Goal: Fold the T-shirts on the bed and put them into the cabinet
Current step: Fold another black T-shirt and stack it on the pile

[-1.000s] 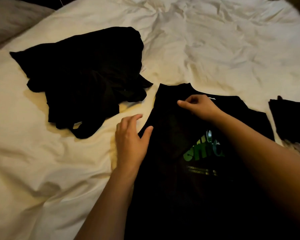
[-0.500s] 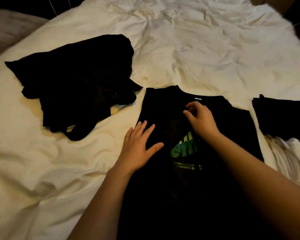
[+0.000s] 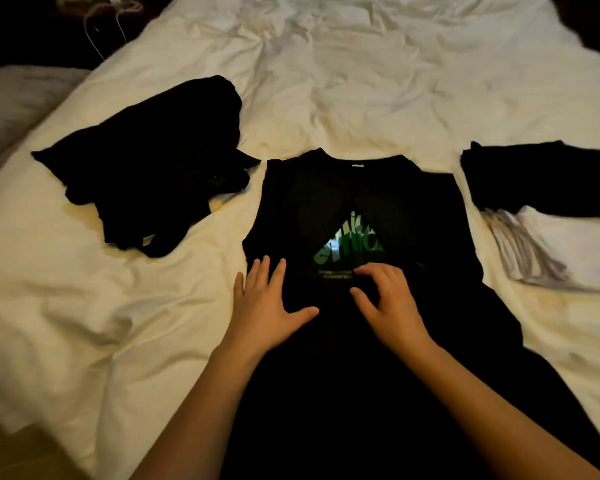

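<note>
With both sides folded in, the black T-shirt [image 3: 326,209] lies mid-fold on the bed [image 3: 361,81] under the flat left hand [image 3: 264,306] and loosely curled, empty right hand [image 3: 388,303]; folded stack [image 3: 548,202] right, unfolded heap [image 3: 153,168] left, cabinet unseen.

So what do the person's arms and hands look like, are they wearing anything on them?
Nothing shows on them. Both forearms are bare, with no sleeves in view. The left hand and the right hand wear no gloves, and no rings, watch or bracelet can be seen. The light is dim, so tiny details would be hard to spot.
</note>
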`<state>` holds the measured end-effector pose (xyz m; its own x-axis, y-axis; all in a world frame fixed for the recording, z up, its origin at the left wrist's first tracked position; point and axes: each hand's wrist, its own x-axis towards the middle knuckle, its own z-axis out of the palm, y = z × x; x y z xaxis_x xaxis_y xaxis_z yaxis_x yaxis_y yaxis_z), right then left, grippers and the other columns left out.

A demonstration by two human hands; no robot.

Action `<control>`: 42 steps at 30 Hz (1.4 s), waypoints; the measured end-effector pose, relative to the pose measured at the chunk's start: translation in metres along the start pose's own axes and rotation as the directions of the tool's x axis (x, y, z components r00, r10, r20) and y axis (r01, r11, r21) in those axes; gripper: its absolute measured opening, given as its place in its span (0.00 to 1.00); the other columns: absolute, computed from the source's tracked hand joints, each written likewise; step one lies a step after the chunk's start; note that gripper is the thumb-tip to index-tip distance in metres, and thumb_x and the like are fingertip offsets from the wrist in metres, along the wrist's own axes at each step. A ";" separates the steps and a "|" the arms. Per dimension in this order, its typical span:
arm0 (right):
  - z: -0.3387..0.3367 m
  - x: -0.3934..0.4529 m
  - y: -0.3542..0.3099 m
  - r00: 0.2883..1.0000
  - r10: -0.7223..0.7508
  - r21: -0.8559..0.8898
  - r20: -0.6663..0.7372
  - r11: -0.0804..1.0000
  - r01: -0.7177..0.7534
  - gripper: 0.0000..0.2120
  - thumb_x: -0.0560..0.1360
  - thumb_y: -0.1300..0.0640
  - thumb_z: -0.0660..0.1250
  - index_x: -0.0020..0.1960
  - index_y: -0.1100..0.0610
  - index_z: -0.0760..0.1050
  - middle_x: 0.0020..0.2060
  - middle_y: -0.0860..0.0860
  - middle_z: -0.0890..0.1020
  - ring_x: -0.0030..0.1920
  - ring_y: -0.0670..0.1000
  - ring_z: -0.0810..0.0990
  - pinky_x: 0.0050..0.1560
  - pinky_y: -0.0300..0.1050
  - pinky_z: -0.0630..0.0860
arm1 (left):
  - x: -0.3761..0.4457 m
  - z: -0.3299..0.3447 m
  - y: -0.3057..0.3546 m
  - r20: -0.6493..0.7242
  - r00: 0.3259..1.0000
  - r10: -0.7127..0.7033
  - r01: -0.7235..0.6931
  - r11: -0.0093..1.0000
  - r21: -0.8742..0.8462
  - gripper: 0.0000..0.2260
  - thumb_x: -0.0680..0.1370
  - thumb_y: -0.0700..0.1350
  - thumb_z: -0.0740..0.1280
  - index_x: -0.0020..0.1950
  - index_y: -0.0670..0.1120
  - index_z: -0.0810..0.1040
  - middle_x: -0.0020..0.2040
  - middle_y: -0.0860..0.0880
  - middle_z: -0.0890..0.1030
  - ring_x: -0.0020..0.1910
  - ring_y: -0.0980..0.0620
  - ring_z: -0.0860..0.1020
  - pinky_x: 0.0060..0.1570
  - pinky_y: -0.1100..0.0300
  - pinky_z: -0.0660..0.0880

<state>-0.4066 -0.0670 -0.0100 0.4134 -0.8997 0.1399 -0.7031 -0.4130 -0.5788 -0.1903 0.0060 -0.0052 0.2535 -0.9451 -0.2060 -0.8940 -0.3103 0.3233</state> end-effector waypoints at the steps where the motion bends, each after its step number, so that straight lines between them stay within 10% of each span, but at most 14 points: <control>1: 0.000 -0.008 0.000 1.000 0.003 -0.016 0.021 1.000 -0.003 0.18 0.77 0.51 0.69 0.66 0.50 0.74 0.62 0.45 0.75 0.65 0.41 0.66 0.65 0.37 0.62 | -0.008 0.004 0.001 -0.019 1.000 -0.004 0.005 1.000 0.014 0.44 0.75 0.69 0.62 0.82 0.53 0.45 0.83 0.47 0.45 0.81 0.49 0.41 0.77 0.47 0.39; 14: 0.003 -0.135 -0.007 0.993 -0.026 0.016 0.115 1.000 0.025 0.16 0.77 0.49 0.68 0.64 0.50 0.77 0.65 0.48 0.74 0.69 0.49 0.69 0.70 0.47 0.67 | -0.108 0.035 -0.013 -0.147 0.987 0.059 -0.081 0.985 -0.155 0.27 0.82 0.53 0.65 0.79 0.48 0.63 0.80 0.45 0.60 0.80 0.47 0.55 0.77 0.52 0.53; 23: -0.011 -0.197 -0.002 0.980 -0.127 -0.155 0.154 0.976 0.151 0.12 0.70 0.44 0.74 0.50 0.49 0.81 0.50 0.46 0.82 0.52 0.50 0.80 0.49 0.47 0.74 | -0.168 0.057 -0.010 -0.334 0.810 0.482 -0.508 0.861 0.010 0.12 0.72 0.38 0.75 0.53 0.49 0.83 0.58 0.53 0.81 0.58 0.51 0.75 0.56 0.58 0.70; 28: -0.034 -0.219 0.015 0.954 -0.124 -0.084 0.271 0.985 0.151 0.19 0.73 0.37 0.62 0.51 0.50 0.80 0.47 0.43 0.79 0.49 0.47 0.78 0.47 0.44 0.78 | -0.200 0.064 -0.003 -0.243 0.872 0.425 -0.459 0.883 -0.100 0.07 0.76 0.48 0.67 0.50 0.51 0.85 0.50 0.59 0.83 0.51 0.60 0.77 0.46 0.57 0.80; 35: -0.070 -0.238 0.033 0.891 -0.125 -0.041 0.437 0.986 0.159 0.27 0.69 0.30 0.66 0.60 0.46 0.78 0.57 0.40 0.74 0.58 0.41 0.70 0.57 0.28 0.65 | -0.224 0.052 0.009 0.037 0.935 0.353 -0.353 0.935 0.002 0.29 0.72 0.72 0.60 0.65 0.57 0.80 0.66 0.63 0.76 0.65 0.63 0.69 0.56 0.67 0.68; 42: -0.073 -0.244 0.036 0.885 -0.127 -0.109 0.448 0.975 0.194 0.25 0.73 0.39 0.68 0.68 0.45 0.74 0.65 0.42 0.71 0.66 0.43 0.67 0.67 0.40 0.67 | -0.234 0.052 0.010 -0.054 0.934 0.352 -0.352 0.936 0.005 0.16 0.77 0.60 0.68 0.59 0.55 0.84 0.59 0.59 0.82 0.62 0.58 0.75 0.54 0.61 0.75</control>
<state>-0.5747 0.1275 -0.0061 0.7140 -0.6810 -0.1627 -0.6680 -0.5930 -0.4497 -0.2779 0.2289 -0.0012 -0.0576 -0.9979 -0.0284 -0.9278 0.0430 0.3706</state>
